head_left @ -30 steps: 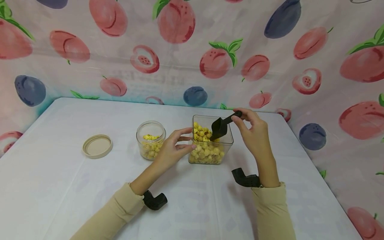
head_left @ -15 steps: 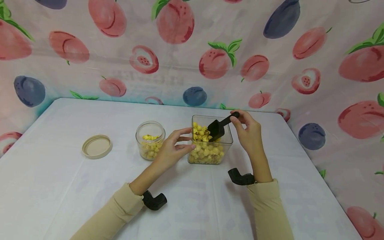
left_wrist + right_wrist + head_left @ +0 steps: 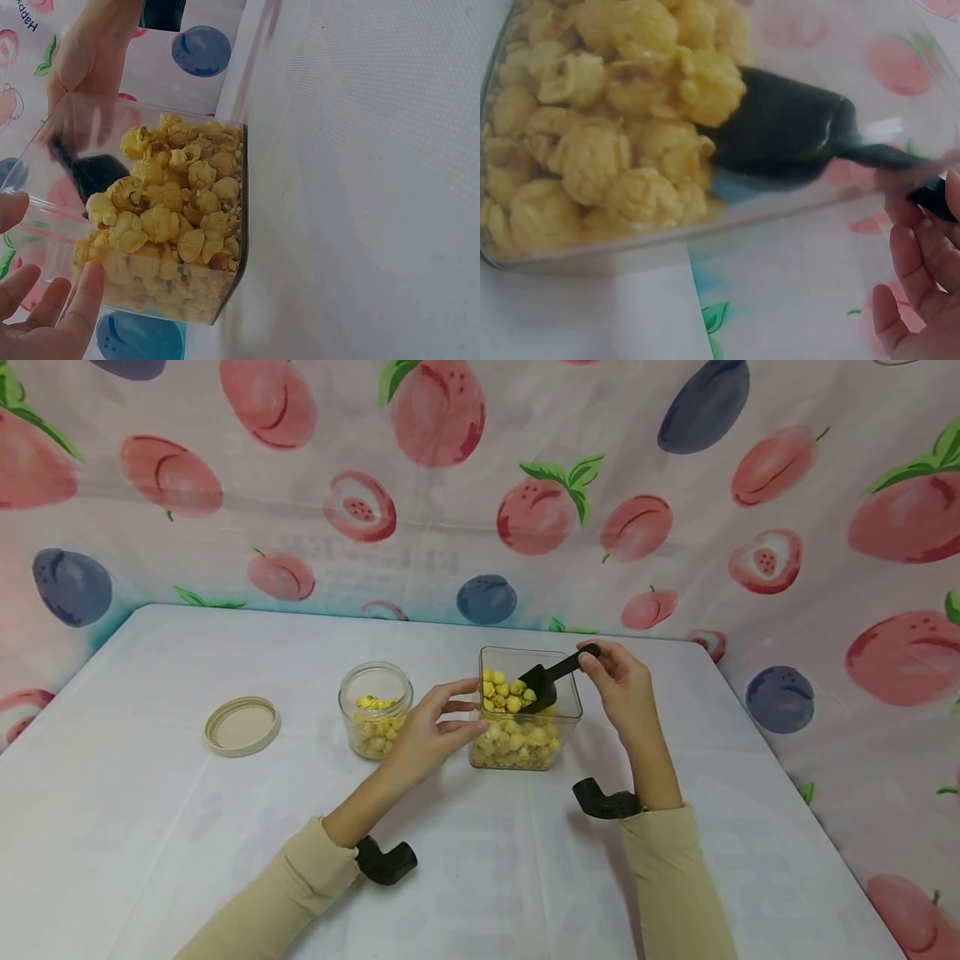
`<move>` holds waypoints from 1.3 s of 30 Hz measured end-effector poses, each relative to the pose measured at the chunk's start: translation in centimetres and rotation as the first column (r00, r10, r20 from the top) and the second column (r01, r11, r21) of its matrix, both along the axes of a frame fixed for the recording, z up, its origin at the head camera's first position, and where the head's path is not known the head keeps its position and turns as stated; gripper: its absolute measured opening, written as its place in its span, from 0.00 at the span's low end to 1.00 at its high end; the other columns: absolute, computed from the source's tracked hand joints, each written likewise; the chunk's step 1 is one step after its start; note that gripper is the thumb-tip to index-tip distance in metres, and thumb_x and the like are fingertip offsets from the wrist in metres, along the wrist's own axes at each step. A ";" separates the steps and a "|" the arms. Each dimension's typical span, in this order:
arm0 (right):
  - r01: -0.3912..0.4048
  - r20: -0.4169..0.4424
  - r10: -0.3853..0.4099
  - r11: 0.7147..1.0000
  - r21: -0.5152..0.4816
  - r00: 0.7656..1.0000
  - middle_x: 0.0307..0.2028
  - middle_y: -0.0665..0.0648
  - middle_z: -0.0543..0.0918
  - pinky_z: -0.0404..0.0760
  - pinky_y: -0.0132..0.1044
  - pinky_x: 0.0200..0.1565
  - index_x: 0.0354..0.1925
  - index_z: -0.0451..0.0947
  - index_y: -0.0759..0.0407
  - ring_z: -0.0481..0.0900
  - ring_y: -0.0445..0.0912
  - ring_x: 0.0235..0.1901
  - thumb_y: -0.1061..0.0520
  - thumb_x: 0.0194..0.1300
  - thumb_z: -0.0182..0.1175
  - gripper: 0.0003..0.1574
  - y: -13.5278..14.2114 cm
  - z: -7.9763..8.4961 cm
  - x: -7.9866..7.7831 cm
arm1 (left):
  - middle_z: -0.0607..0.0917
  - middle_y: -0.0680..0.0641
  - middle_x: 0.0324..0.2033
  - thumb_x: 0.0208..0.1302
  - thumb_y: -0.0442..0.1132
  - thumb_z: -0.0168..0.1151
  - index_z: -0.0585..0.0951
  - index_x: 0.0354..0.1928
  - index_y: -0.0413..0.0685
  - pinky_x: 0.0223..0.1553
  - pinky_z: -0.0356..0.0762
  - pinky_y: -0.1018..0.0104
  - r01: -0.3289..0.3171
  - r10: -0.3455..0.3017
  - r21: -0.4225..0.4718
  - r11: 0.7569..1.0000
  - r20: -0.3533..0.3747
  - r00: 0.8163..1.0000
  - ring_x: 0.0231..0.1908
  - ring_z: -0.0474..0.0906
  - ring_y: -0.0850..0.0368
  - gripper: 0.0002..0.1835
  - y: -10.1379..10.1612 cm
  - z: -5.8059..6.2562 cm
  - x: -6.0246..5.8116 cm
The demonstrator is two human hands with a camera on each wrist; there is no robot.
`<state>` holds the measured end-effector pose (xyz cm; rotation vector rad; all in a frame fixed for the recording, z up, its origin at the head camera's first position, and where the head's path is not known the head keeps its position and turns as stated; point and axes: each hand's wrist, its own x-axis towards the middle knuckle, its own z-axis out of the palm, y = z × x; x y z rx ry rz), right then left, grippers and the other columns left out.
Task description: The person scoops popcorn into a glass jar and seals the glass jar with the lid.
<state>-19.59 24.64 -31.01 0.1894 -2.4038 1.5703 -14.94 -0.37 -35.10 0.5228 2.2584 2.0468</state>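
My right hand [image 3: 624, 689] pinches the handle of a black scoop [image 3: 542, 687] between thumb and fingers. The scoop slants down into a clear square container [image 3: 567, 721], its blade partly in yellow popcorn [image 3: 615, 150]. In the right wrist view, the blade shows through the clear wall, beside the popcorn. My left hand [image 3: 429, 727] touches the container's left side and near-left corner with spread, fairly straight fingers. In the left wrist view, a fingertip [image 3: 91, 279] lies against the wall. Left of that hand stands a round clear jar [image 3: 358, 710] with some popcorn, partly hidden by the hand.
A round beige lid [image 3: 242, 727] lies on the white table [image 3: 480, 877], left of the jar. Behind the table hangs a fruit-printed cloth [image 3: 442, 543]. Black curved pieces [image 3: 386, 862] are worn at both wrists.
My right hand has shifted left and slightly down, and the scoop's blade has moved left and lower into the popcorn. The left hand stays on the container.
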 end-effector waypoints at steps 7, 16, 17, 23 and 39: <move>-0.035 0.009 0.037 0.988 -0.150 0.999 0.27 0.35 0.80 0.72 0.36 0.57 0.50 0.73 0.70 0.78 0.34 0.36 0.56 0.66 0.56 0.20 0.6 0.0 0.0 | 0.69 0.46 0.60 0.61 0.37 0.62 0.68 0.64 0.47 0.52 0.78 0.63 0.004 -0.004 0.007 1.000 0.001 1.000 0.56 0.73 0.49 0.28 0.0 -0.1 0.0; -0.214 0.030 0.222 0.962 -0.173 0.975 0.33 0.38 0.82 0.73 0.23 0.51 0.48 0.76 0.60 0.78 0.33 0.40 0.58 0.66 0.57 0.14 0.8 -0.4 0.0 | 0.69 0.46 0.61 0.61 0.38 0.62 0.67 0.64 0.49 0.51 0.79 0.64 0.016 -0.016 0.010 1.000 0.021 1.000 0.56 0.73 0.47 0.29 -0.1 -0.1 0.0; -0.221 0.029 0.229 0.959 -0.179 0.973 0.33 0.38 0.83 0.73 0.23 0.51 0.48 0.76 0.60 0.78 0.33 0.42 0.58 0.65 0.57 0.13 0.9 -0.4 0.0 | 0.68 0.46 0.61 0.61 0.38 0.62 0.67 0.65 0.49 0.51 0.79 0.64 0.017 -0.017 0.011 1.000 0.021 1.000 0.56 0.73 0.47 0.29 -0.1 -0.1 0.0; -0.244 0.039 0.259 0.944 -0.222 0.965 0.35 0.38 0.83 0.72 0.23 0.53 0.48 0.76 0.58 0.78 0.33 0.45 0.59 0.65 0.57 0.13 0.8 -0.4 0.0 | 0.68 0.46 0.61 0.61 0.37 0.62 0.67 0.64 0.48 0.51 0.78 0.65 0.011 -0.011 0.013 1.000 0.022 1.000 0.56 0.72 0.47 0.29 0.0 -0.1 0.0; -0.250 0.096 0.281 0.935 -0.252 0.955 0.34 0.38 0.84 0.66 0.40 0.62 0.43 0.77 0.50 0.76 0.34 0.46 0.60 0.65 0.58 0.08 1.2 -0.3 0.0 | 0.69 0.47 0.61 0.62 0.39 0.62 0.67 0.64 0.51 0.52 0.78 0.64 0.007 -0.007 -0.002 1.000 0.019 1.000 0.57 0.72 0.48 0.28 0.0 0.0 -0.1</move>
